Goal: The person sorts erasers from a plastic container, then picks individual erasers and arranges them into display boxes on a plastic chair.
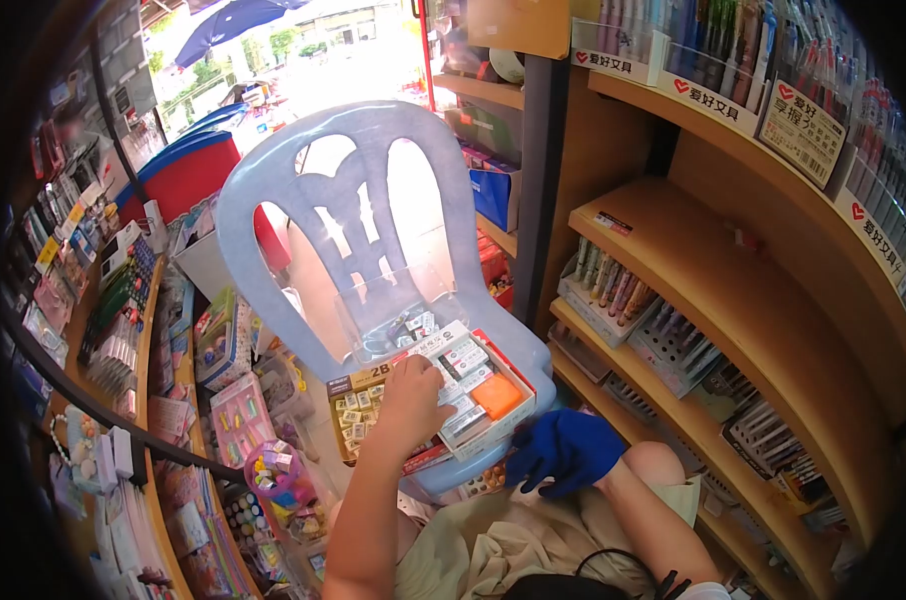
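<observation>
My left hand (pixel 413 402) is bare and reaches over the boxes on the seat of a light blue plastic chair (pixel 248 235). Its fingers curl down at the box edge, and what they hold, if anything, is hidden. Small yellowish erasers (pixel 356 418) fill the box left of it. To its right, an open box holds white packs (pixel 464 360) and an orange block (pixel 497 396). Behind stands a clear container (pixel 393 312) with small white and blue pieces. My right hand (pixel 565 450), in a dark blue glove, hangs by the chair's front right edge, its fingers loosely bent and apart.
Wooden shelves (pixel 663 235) with pens and boxes curve along the right. Crowded stationery racks (pixel 158 345) line the left. A pink basket (pixel 279 470) of small items stands left of the chair. A blue umbrella (pixel 235 28) shows outside.
</observation>
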Demonstrator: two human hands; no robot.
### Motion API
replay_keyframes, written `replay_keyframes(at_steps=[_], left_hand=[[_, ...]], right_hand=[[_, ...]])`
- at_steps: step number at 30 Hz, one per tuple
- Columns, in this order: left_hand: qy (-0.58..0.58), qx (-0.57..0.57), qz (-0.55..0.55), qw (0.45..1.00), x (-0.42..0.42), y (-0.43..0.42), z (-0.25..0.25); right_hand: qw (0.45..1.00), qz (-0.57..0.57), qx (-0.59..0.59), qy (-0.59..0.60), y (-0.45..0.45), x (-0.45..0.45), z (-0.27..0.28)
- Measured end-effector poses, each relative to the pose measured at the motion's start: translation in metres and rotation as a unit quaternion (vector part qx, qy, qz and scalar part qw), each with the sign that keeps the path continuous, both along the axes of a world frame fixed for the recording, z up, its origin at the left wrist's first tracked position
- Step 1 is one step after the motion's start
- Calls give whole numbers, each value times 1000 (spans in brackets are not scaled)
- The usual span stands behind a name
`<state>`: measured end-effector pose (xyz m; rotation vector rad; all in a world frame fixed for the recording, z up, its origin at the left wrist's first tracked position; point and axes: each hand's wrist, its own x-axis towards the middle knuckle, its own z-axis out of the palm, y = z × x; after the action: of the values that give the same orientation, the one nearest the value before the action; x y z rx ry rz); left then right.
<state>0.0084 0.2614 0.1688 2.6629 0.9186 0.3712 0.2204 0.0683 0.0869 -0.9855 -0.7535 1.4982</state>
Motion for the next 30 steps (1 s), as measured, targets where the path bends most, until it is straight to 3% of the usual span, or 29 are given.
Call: replay_keyframes(at_steps=[4,10,14,17,20,22,23,26,28,29,30], left_hand=[[60,20,74,995,-5,1,-2],[7,-44,72,996,-4,1,-1],[-111,8,50,993,6,-11,-4],[-175,38,9,984,18,-39,13],[-200,44,-61,977,34,-77,15],[-192,75,-94,974,46,-98,4],[-186,68,-106,974,51,-107,-1],[-174,27,-155,972,58,-117,-12],[-176,-30,-208,962,61,-117,-17],[-166,-26,-224,960,61,-119,-20],[-170,-29,-219,960,63,-120,-21]], right_hand=[[1000,7,-6,2,0,1,-3],[997,30,56,-52,-2,3,13],[976,17,121,-178,3,4,17],[987,-52,88,-121,3,-11,33],[976,-14,62,-209,6,-12,36],[923,-8,177,-341,-1,-13,63],[865,-19,265,-425,2,-10,57],[739,-66,265,-616,-9,0,37],[897,-115,190,-382,-10,3,24],[981,-134,80,-111,-8,6,-1],[975,-141,-35,170,-7,4,-5]])
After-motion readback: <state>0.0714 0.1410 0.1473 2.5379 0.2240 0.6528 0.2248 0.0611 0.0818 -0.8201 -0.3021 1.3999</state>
